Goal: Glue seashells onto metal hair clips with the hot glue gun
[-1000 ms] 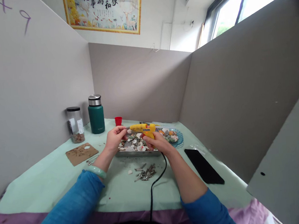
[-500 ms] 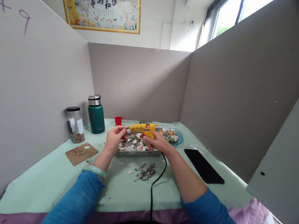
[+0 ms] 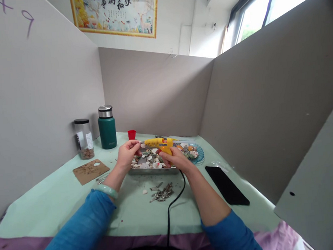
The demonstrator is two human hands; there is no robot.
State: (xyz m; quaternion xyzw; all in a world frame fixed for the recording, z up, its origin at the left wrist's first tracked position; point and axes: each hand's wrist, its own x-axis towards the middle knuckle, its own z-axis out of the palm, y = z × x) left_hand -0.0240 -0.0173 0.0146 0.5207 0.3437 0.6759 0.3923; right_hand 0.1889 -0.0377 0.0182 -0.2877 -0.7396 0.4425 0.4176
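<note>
My right hand is wrapped round the handle of a yellow hot glue gun, its nozzle pointing left. My left hand is pinched closed at the nozzle tip; a small thing between its fingertips is too small to make out. Both hands are above a metal tray full of seashells. From the gun a black cord runs down to the table's front edge. A pile of small metal clips lies in front of the tray, with one loose white shell beside it.
To the left stand a green flask, a clear black-lidded jar and a brown board. Behind the tray is a red cup. On the right are a blue glass plate and a black phone-like slab. Grey partitions enclose the table.
</note>
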